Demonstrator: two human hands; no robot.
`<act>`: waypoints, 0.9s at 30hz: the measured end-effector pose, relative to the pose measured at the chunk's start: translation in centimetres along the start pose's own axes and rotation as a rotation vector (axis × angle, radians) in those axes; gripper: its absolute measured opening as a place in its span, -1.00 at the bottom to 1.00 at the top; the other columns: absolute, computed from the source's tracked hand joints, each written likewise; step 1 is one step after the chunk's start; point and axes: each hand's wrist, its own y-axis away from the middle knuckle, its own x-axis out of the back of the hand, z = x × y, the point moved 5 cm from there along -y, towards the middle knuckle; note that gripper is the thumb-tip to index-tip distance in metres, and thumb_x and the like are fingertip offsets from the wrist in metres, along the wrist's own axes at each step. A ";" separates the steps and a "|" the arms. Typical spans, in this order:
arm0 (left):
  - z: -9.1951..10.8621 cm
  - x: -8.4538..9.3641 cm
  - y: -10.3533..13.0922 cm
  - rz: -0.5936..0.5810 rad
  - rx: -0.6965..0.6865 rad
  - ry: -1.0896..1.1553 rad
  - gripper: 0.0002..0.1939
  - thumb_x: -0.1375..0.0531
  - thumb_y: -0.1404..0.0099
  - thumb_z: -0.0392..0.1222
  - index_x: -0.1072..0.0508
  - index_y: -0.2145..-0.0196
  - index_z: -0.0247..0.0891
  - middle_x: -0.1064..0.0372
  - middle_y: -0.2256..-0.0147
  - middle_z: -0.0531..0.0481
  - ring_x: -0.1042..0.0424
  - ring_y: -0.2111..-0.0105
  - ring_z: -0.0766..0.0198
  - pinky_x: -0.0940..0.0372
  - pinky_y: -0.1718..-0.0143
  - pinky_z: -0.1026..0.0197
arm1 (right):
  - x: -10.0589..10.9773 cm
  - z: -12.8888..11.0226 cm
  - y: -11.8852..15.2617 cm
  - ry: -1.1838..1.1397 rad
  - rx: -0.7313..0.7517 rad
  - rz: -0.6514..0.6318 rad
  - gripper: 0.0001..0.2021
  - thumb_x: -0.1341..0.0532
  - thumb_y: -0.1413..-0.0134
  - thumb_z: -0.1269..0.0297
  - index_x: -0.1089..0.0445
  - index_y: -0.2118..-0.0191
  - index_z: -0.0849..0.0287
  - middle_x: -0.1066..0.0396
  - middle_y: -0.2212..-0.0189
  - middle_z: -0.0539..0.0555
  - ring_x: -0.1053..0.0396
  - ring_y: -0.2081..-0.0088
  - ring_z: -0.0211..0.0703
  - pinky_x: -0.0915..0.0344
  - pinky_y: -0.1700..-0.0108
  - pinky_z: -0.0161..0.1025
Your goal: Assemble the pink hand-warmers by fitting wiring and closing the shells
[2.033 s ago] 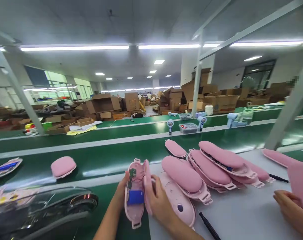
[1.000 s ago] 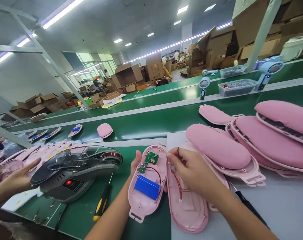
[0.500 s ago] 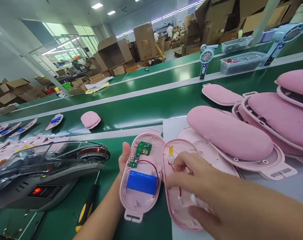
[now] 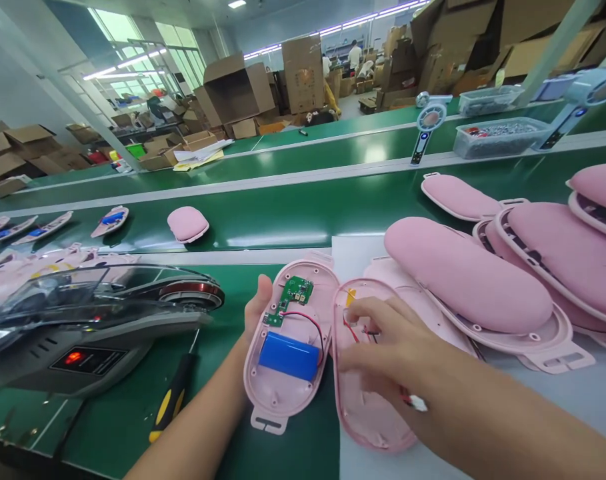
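Observation:
My left hand (image 4: 255,313) holds a pink plastic shell half from its left side, the thumb showing past the rim. Inside this shell (image 4: 290,393) are a green circuit board (image 4: 297,291), a blue battery (image 4: 289,357) and a red-and-black wire running between them. A second pink shell half (image 4: 355,417) lies touching its right edge, open side up, with yellow tape (image 4: 351,297) near its top. Over it my right hand (image 4: 397,347) is curled, fingers closed around thin red wires (image 4: 350,330). A white connector (image 4: 417,403) shows below the palm; the exact grip is partly hidden.
Pink padded shells (image 4: 467,280) are stacked at right on a grey sheet. A screwdriver (image 4: 173,397) and a grey machine with a clear cover (image 4: 83,333) stand at left. Shells with batteries (image 4: 111,220), a small fan (image 4: 425,130) and a screw bin (image 4: 500,137) lie farther back.
My right hand has closed around the wires, and a white connector has shifted right beneath the palm. My left hand still holds its shell; the view has tilted slightly.

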 end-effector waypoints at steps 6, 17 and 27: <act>-0.2 -1.2 0.1 -0.069 0.018 0.051 -0.13 -0.04 -0.13 0.41 -0.34 -0.10 -0.42 -0.45 0.03 -0.32 -0.29 -0.09 -0.35 -0.13 -0.07 -0.23 | 0.6 0.1 -0.1 0.031 -0.039 0.008 -0.72 -0.11 -0.08 0.52 -0.40 0.54 0.04 -0.32 0.28 0.10 -0.33 0.25 -0.09 -0.35 0.36 -0.22; -0.7 -0.2 0.0 -0.265 0.058 0.045 -0.21 -0.14 -0.15 0.29 -0.39 -0.05 -0.50 -0.52 0.14 -0.34 -0.44 0.08 -0.29 -0.18 0.00 -0.16 | -0.4 -0.9 -0.4 0.160 -0.089 -0.196 -0.70 -0.17 0.13 0.67 -0.41 0.59 0.08 -0.31 0.28 0.08 -0.32 0.21 -0.08 -0.36 0.37 -0.28; -1.3 -0.9 1.2 -0.204 0.031 0.070 -0.50 -0.12 -0.32 -0.01 -0.42 -0.05 -0.48 -0.56 0.32 -0.20 -0.53 0.32 0.08 -0.31 0.25 0.16 | -0.7 0.9 -1.6 -0.267 -0.500 0.112 -0.78 -0.17 -0.10 0.27 -0.46 0.13 0.02 -0.52 0.48 -0.07 -0.42 0.43 -0.19 -0.32 0.35 -0.29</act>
